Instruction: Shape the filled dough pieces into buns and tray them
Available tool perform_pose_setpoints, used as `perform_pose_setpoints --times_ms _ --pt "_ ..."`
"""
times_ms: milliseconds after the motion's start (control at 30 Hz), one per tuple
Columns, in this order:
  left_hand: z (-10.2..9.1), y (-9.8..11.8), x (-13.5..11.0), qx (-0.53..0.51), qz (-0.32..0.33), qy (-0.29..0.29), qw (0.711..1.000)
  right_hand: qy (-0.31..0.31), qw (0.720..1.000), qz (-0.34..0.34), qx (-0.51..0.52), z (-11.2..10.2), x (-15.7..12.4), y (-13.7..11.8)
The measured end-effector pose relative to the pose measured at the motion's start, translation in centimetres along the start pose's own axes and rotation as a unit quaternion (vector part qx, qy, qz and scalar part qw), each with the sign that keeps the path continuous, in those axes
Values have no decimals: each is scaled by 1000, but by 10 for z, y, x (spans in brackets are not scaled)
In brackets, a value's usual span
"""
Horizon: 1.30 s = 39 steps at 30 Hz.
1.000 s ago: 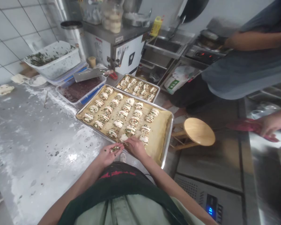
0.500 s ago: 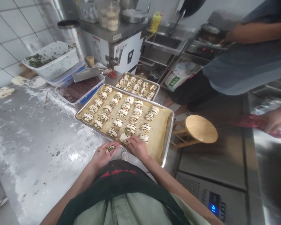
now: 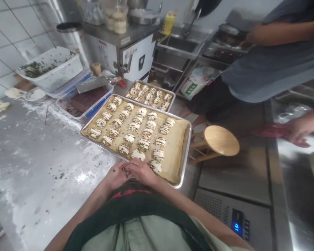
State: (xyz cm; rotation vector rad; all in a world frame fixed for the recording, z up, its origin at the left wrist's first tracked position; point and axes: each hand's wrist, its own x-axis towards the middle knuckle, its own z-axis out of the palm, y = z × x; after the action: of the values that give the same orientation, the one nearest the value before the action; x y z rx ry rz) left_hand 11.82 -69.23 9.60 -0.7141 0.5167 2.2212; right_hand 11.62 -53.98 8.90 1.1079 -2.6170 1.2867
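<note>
My left hand (image 3: 116,175) is palm up at the near edge of the baking tray (image 3: 186,153), cupped under a little chopped green filling. A green speck sticks to its skin. The fingers of my right hand (image 3: 140,170) are drawn together over that palm and cover most of the filling. Just beyond them, at the tray's front edge, sits a pale sliced roll (image 3: 138,154). Another roll (image 3: 155,166) lies to the right of my right hand. Rows of rolls with green-flecked filling rest on the tray's parchment paper.
Behind is a second tray of rolls (image 3: 174,99). A cleaver (image 3: 91,84) lies across a tub of dark filling (image 3: 78,104), beside a white bin of chopped greens (image 3: 51,75). A wooden stool (image 3: 222,140) stands right; a co-worker (image 3: 274,76) holds a red cloth (image 3: 279,131).
My right hand has come back from the front roll to my left palm. Another roll now shows in the right-hand row near the front. The view has shifted slightly.
</note>
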Motion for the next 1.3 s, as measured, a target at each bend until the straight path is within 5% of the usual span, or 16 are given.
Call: perform_pose_setpoints --times_ms 100,200,333,533,667,800,1033,1300 --pt "-4 0 3 19 3 39 999 95 986 105 93 -9 -8 13" --pt "-6 1 6 22 15 80 996 176 941 237 164 -16 -12 40" --pt "-4 5 10 23 15 94 995 193 908 321 189 -16 -10 81" --pt "-1 10 14 32 32 96 994 91 962 258 -5 -14 1 89" --pt "-7 10 16 32 28 92 995 39 957 272 -94 -16 8 78" --pt "-6 10 18 34 20 95 995 32 951 291 -101 -15 13 76" --pt "-6 13 16 48 24 112 992 55 972 207 -97 -26 -14 71" --pt "-8 10 22 49 24 106 993 68 967 205 -134 7 -13 54"
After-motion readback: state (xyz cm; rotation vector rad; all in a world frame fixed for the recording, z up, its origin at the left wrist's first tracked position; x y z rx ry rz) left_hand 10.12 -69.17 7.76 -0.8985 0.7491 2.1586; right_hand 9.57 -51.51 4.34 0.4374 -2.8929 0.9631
